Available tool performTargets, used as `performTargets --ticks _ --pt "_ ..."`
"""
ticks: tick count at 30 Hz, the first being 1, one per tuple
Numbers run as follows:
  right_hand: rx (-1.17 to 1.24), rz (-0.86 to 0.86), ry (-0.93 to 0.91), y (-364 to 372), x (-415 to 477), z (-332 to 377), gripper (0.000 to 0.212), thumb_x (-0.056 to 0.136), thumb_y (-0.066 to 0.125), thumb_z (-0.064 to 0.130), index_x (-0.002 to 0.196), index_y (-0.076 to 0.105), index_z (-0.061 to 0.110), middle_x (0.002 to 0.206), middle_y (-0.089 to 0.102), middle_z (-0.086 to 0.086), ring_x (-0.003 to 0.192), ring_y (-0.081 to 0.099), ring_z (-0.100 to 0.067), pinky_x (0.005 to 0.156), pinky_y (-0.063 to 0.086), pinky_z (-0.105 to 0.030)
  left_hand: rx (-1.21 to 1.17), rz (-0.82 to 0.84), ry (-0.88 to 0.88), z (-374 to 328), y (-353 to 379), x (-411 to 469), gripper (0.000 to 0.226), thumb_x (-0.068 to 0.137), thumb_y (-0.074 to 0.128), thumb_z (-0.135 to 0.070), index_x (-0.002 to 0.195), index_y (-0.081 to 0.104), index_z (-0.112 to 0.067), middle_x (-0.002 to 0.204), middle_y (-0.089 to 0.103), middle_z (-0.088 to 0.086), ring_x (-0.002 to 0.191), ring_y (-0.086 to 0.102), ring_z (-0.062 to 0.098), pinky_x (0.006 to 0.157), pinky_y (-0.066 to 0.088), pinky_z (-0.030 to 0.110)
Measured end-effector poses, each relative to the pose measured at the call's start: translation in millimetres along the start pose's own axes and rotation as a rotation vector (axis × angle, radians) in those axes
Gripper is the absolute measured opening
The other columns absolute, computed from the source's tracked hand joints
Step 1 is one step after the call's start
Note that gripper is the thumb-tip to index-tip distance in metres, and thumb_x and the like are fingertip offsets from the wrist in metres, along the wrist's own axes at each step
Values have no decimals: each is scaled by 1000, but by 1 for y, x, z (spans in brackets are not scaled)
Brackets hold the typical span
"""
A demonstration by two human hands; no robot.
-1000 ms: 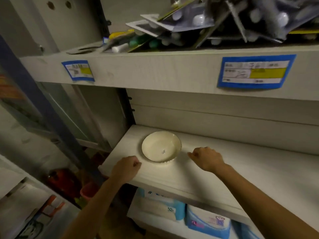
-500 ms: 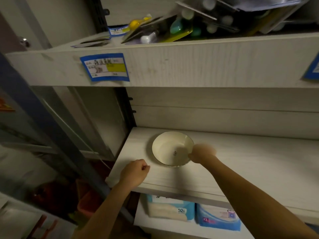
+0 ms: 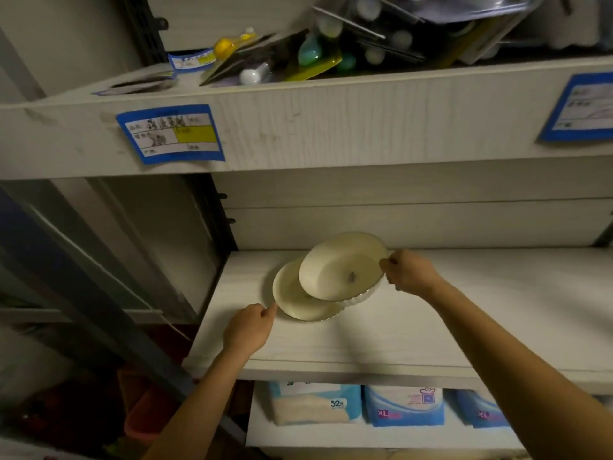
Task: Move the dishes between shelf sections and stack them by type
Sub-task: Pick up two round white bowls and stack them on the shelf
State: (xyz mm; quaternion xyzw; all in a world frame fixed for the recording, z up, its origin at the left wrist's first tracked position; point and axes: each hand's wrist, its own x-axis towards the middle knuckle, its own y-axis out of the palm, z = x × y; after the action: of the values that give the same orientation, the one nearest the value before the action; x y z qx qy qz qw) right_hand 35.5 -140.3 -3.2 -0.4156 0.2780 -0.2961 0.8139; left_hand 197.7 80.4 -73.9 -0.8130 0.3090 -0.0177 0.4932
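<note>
Dishes first: two cream bowls sit at the left end of the middle shelf (image 3: 431,327). The upper bowl (image 3: 341,267) is tilted, its right rim pinched in the right hand (image 3: 409,272), its left edge resting over the lower bowl (image 3: 298,300), which lies flat on the board. Half a second ago only one bowl showed here, the two nested as a single stack; the top one has since been peeled up and drawn back and to the right, exposing its twin. The left hand (image 3: 247,328), loosely curled with a fingertip at the lower bowl's near-left rim, grips nothing and seems to steady that bowl. So the stack is being split, probably to carry one bowl to another section. Above, the upper shelf (image 3: 331,124) holds cluttered packets; below, blue packages (image 3: 403,406) fill the bottom shelf.
</note>
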Motion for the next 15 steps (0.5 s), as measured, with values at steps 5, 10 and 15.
performTargets --ticks 5,10,15 --pt "313 -42 86 -34 -52 -46 36 96 37 11 64 55 8 61 63 -3 56 64 -15 52 41 -21 -102 73 -105 -17 14 16 57 87 38 -63 65 58 -14 73 71 7 56 59 20 67 50 31" --pt "431 -97 233 -33 -86 -91 32 97 36 11 73 56 8 69 64 -8 62 64 -19 55 44 -22 -227 26 -109 -20 22 31 39 87 55 -23 51 62 -9 48 64 -1 43 47 16 53 42 24" --pt "454 -126 306 -27 -102 -117 31 98 36 12 74 55 9 70 64 -7 63 64 -18 58 47 -22 -336 95 -134 -26 24 32 29 84 48 -4 58 61 0 42 60 4 35 34 13 35 25 15"
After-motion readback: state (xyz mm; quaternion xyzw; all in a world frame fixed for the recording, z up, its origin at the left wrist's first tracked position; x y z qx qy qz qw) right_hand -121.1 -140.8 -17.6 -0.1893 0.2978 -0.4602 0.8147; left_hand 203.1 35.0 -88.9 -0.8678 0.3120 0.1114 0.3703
